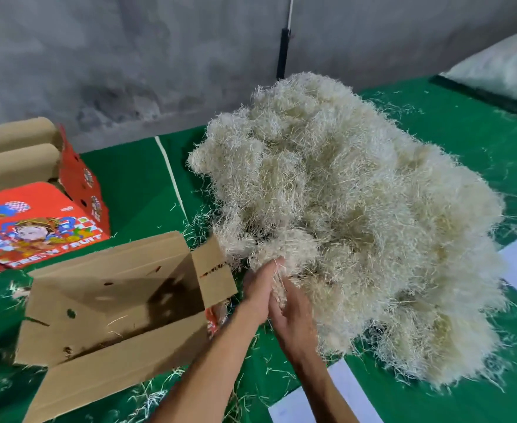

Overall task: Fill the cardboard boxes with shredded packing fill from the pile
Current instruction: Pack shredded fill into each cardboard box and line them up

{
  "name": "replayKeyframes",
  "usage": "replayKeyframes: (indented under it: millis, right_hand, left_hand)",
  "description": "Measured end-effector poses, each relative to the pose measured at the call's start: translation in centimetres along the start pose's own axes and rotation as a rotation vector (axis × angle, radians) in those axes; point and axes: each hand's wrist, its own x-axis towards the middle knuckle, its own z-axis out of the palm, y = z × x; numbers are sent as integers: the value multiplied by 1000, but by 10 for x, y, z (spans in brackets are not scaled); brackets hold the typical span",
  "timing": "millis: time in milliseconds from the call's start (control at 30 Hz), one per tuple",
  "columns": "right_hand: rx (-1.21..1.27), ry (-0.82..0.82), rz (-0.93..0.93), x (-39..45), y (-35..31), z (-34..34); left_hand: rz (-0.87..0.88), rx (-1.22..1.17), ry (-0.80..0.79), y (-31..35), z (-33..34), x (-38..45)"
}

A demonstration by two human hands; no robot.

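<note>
2 hands (277,296) (palms together) dig into the fill pile (352,215).

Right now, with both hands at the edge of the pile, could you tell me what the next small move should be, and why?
Probably close both hands on a clump and lift it left. The left hand and right hand reach into the pile, and the open box beside them holds only a few strands.

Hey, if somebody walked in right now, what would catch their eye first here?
The big pale pile of shredded fill on the green table, right of centre. Both hands, left hand and right hand, dig into its near edge. Left of them sits an open, nearly empty cardboard box, with bright red printed boxes behind it.
</note>
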Motion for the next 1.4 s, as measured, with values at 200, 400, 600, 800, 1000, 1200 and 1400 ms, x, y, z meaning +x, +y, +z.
replayKeyframes:
  millis: [200, 400, 600, 800, 1000, 1200, 1400]
  right_hand:
    - [-49, 82, -123, 7, -51, 9]
    - [-104, -17, -100, 23, -102, 26]
    - [517, -81, 179, 45, -178, 39]
    - [416, -176, -32, 28, -233, 69]
    - [425, -77, -64, 39, -249, 85]
    - [342, -158, -223, 23, -265, 99]
    - [472, -237, 2, 27, -266, 118]
  left_hand:
    - [155, -247, -55, 66, -47, -29]
    - [319, -242, -104, 120, -117, -73]
    - [342, -131, -88, 128, -172, -112]
    - [228, 502, 145, 91, -213, -132]
    - [687, 156, 396, 93, -249, -163]
    - [648, 49, 501, 99, -241, -143]
    - [473, 134, 335, 109, -229, -152]
